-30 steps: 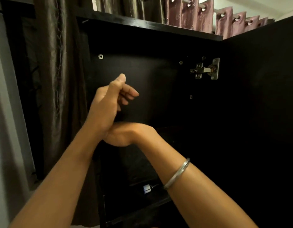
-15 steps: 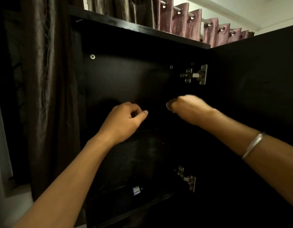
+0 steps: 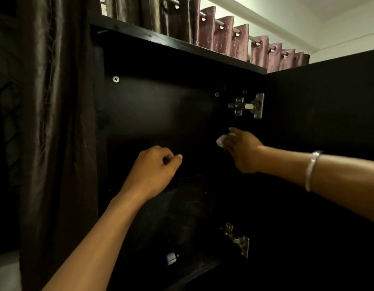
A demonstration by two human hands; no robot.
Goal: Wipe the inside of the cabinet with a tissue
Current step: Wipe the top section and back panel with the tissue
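A black cabinet [image 3: 160, 114] stands open in front of me, its inside dark. My right hand [image 3: 242, 152] reaches in near the right side wall, below the upper hinge [image 3: 248, 106], and grips a small white tissue [image 3: 220, 140] that shows past the fingers. A silver bangle [image 3: 312, 169] sits on that forearm. My left hand [image 3: 154, 173] hovers in the middle of the opening as a loose fist with nothing in it.
The open black door [image 3: 328, 133] fills the right side. A lower hinge [image 3: 237, 238] sits near the bottom right. A small silver-capped object [image 3: 171, 258] lies on the cabinet floor. Dark curtains [image 3: 56, 122] hang on the left, pink curtains [image 3: 234, 38] behind the top.
My hands were together at the cabinet's middle; they have parted. The right hand has moved right toward the hinged side wall with the tissue now showing, and the left has dropped into a loose fist.
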